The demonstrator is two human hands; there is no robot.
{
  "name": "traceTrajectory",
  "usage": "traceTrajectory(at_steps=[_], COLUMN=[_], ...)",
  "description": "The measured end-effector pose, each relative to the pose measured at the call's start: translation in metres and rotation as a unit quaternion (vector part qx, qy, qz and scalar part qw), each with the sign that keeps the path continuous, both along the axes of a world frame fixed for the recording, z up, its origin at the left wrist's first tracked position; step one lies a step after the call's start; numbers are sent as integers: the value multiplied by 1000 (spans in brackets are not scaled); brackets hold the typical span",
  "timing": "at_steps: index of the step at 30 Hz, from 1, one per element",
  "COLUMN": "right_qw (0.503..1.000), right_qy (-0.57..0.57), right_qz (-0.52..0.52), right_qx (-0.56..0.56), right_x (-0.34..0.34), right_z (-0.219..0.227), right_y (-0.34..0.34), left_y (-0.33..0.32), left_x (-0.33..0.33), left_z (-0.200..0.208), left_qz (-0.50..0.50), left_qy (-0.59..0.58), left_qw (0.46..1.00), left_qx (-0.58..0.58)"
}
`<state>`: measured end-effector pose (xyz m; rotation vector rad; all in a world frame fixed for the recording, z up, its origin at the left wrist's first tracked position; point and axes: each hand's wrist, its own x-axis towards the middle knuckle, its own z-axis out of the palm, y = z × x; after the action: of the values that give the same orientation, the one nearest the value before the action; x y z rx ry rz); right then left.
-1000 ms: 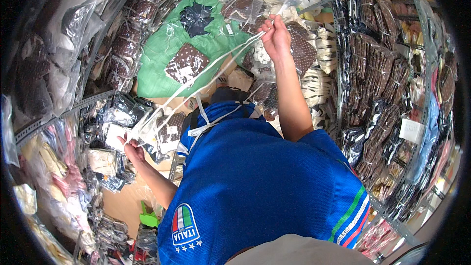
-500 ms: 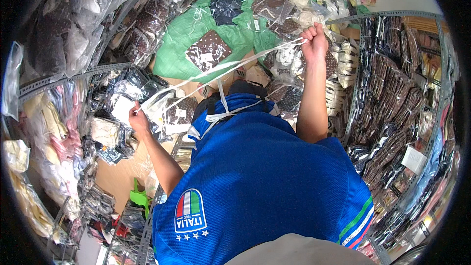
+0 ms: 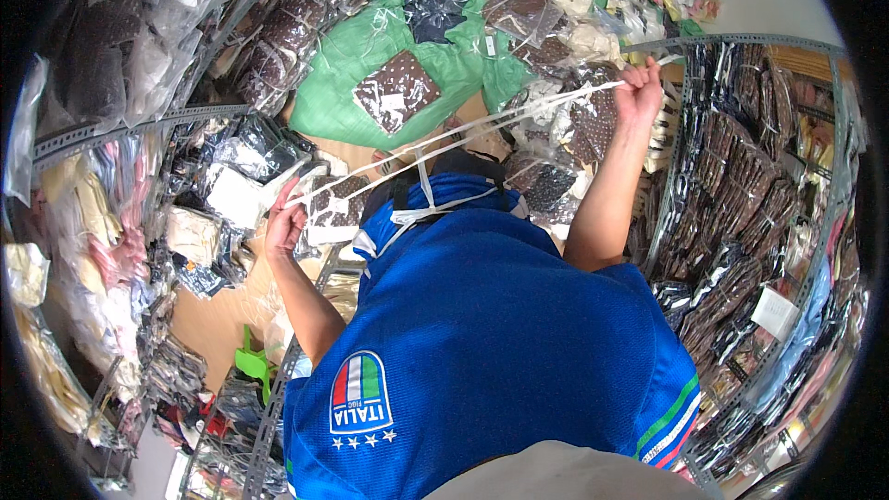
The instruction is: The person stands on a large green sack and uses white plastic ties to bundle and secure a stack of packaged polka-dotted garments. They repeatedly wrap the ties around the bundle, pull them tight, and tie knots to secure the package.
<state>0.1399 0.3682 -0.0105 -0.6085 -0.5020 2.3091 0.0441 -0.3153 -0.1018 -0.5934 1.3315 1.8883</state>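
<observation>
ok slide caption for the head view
Left hand and right hand hold white cord taut among plastic-bagged goods.

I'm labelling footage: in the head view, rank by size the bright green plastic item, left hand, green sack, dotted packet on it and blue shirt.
Largest to smallest:
Blue shirt, likely enlarged by nearness
Green sack
Dotted packet
Left hand and bright green item: too alike to rank

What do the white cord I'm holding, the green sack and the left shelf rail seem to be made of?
Cord: dull white, probably fabric or soft plastic; its pliable strands fit either.
Sack: likely thin plastic or light synthetic cloth, slightly glossy, judging by its wrinkles.
Rail: probably metal, dull grey, given the rows of punched holes; paint or bare finish unclear.
</observation>
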Motion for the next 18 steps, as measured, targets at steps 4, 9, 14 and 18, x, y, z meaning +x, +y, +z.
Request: traceTrajectory(at_steps=[4,9,14,18], right_qw=[1000,999,998,997], right_qy=[10,25,34,49], right_qz=[-22,-11,41,40], right_qx=[10,-24,-42,-32], right_x=[16,25,19,18], right_z=[1,6,15,15], right_y=[20,28,9,11], left_y=[-20,-13,17,11], left_x=[4,5,-34,-47], left_z=[-5,4,38,49], left_qz=[-31,137,270,251], left_qy=[-1,55,62,94], left_qw=[995,957,957,958], left_qx=[98,249,82,97])
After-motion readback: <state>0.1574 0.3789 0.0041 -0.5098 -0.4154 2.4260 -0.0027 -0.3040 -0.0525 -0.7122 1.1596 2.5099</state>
